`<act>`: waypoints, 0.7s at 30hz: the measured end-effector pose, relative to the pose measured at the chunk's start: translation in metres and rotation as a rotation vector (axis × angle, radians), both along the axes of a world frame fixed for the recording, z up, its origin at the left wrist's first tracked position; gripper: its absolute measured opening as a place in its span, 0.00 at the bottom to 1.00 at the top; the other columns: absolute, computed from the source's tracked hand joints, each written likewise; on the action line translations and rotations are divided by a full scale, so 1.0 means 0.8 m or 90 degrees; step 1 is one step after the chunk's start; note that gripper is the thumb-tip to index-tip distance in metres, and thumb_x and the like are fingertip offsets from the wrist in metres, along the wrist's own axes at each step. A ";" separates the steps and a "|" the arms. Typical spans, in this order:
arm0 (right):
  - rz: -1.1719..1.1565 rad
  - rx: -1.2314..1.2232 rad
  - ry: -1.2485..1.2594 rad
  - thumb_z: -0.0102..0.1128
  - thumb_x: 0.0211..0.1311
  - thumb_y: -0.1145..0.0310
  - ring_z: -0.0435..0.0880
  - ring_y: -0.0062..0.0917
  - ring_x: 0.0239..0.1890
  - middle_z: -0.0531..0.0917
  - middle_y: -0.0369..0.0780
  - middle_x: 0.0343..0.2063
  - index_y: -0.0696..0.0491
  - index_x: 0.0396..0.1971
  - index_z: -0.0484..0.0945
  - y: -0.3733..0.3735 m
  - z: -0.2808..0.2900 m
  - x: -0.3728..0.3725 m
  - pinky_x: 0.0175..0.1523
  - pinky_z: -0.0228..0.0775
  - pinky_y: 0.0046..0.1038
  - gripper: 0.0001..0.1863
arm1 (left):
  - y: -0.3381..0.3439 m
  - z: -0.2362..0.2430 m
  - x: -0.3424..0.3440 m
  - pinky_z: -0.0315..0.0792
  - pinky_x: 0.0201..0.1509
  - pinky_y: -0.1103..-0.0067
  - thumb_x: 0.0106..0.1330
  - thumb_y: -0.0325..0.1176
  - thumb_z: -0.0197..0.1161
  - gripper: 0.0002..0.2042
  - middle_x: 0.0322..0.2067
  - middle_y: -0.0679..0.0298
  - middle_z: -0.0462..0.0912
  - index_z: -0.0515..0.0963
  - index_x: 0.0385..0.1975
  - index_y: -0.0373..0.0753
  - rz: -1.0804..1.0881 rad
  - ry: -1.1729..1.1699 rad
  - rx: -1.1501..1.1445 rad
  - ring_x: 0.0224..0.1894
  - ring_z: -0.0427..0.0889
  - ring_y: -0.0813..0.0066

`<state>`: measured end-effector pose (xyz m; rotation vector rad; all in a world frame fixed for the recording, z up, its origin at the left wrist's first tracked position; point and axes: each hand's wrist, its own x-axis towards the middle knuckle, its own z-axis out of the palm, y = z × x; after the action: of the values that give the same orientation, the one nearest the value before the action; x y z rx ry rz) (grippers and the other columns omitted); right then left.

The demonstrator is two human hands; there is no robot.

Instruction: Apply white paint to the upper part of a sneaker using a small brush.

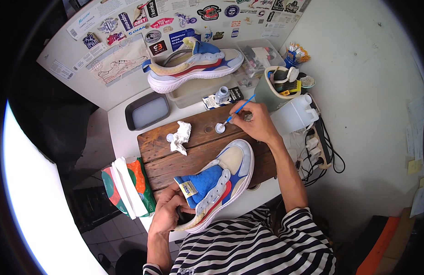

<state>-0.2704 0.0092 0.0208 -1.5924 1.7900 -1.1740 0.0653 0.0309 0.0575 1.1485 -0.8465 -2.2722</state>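
My left hand (168, 211) grips a sneaker (230, 183) at its heel opening and blue tongue. The shoe is cream, light blue, blue and red with a white sole, its toe pointing up and to the right, at the near edge of a dark wooden board (163, 156). In my right hand (255, 121) is a thin blue paintbrush (241, 107), pinched between the fingers. Its tip reaches into a small round white cap (220, 128) on the board. A crumpled white tissue (180, 137) lies left of the cap.
Behind the board, a second sneaker (193, 68) rests over a clear plastic tub (184, 96). A grey tray (147, 112) and open paint bottle (222, 95) stand nearby. At right are a tool bin (267, 94), white jug (292, 114) and power strip (323, 142). A tissue pack (129, 185) sits left.
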 end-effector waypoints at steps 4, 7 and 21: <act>-0.006 -0.094 -0.199 0.63 0.59 0.78 0.83 0.19 0.29 0.85 0.40 0.28 0.60 0.32 0.80 0.031 0.028 -0.006 0.36 0.73 0.23 0.02 | -0.003 -0.009 0.006 0.81 0.32 0.80 0.54 0.18 0.46 0.21 0.34 0.55 0.82 0.72 0.50 0.24 -0.020 0.050 0.021 0.27 0.83 0.71; 0.023 -0.138 -0.336 0.60 0.60 0.81 0.83 0.21 0.31 0.83 0.42 0.28 0.62 0.32 0.80 0.067 0.062 -0.001 0.37 0.72 0.23 0.02 | -0.004 -0.003 0.002 0.81 0.32 0.80 0.53 0.18 0.46 0.22 0.34 0.55 0.82 0.72 0.50 0.24 -0.016 0.042 0.008 0.27 0.83 0.71; 0.156 -0.195 -0.207 0.62 0.55 0.79 0.78 0.23 0.31 0.81 0.41 0.27 0.62 0.31 0.80 0.125 0.082 0.016 0.39 0.69 0.24 0.05 | 0.001 0.012 -0.012 0.79 0.33 0.84 0.52 0.20 0.47 0.24 0.37 0.56 0.83 0.72 0.52 0.23 -0.037 0.056 -0.018 0.31 0.83 0.75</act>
<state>-0.2578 0.1089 0.0861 -1.6144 1.2193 -1.5366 0.0557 0.0313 0.0670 1.0167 -0.8864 -2.3314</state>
